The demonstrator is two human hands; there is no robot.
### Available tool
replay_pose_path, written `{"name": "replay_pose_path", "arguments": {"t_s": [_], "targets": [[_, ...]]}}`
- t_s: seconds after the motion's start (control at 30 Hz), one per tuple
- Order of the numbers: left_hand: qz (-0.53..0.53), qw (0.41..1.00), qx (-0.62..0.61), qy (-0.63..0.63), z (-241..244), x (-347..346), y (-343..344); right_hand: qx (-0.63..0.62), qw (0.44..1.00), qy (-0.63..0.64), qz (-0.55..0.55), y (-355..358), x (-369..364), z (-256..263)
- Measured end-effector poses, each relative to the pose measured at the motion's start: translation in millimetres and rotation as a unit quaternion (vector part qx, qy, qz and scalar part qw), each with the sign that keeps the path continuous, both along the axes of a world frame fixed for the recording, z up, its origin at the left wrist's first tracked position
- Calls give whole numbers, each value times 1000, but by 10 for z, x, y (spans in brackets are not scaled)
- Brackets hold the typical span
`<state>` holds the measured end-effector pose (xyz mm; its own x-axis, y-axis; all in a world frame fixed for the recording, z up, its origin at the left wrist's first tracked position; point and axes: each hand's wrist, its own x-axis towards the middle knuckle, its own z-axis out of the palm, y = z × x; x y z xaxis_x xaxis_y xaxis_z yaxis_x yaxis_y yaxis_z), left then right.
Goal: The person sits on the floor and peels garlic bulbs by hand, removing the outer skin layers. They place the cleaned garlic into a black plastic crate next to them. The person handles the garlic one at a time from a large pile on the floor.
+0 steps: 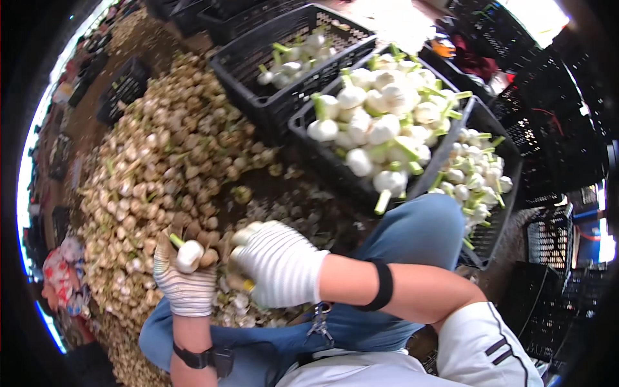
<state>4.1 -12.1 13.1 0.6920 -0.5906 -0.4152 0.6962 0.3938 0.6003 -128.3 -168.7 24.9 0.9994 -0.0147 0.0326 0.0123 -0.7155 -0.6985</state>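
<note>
My left hand [186, 285], in a striped knit glove with brown-stained fingers, holds a peeled white garlic bulb [189, 256] with a short green stem. Close to its right is my right hand [278, 263], in a white striped glove, back up and fingers curled. A small tool with a yellow end [248, 284] shows below those fingers; most of it is hidden and blurred. Beyond both hands lies a large heap of unpeeled garlic bulbs [159, 159]. Garlic skins and scraps [239, 305] cover the ground beneath my hands.
A black plastic crate [302, 150] heaped with large white bulbs stands ahead to the right. Another crate [488, 251] beside my knee holds smaller bulbs. The crate behind [237, 87] holds several bulbs. More black crates [546, 300] are stacked at right.
</note>
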Motion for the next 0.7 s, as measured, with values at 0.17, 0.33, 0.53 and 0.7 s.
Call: {"name": "replay_pose_path", "arguments": {"t_s": [0.17, 0.33, 0.53, 0.7], "targets": [[36, 986, 164, 17, -619, 376, 30, -53, 973, 177, 135, 79, -57, -211], [4, 967, 253, -22, -575, 633, -136, -67, 964, 189, 172, 119, -70, -3], [-338, 910, 12, -242, 876, -649, -1399, -110, 950, 229, 182, 23, -117, -58], [-345, 884, 19, -314, 889, -398, -1305, -97, 947, 233, 199, 18, -65, -26]]}}
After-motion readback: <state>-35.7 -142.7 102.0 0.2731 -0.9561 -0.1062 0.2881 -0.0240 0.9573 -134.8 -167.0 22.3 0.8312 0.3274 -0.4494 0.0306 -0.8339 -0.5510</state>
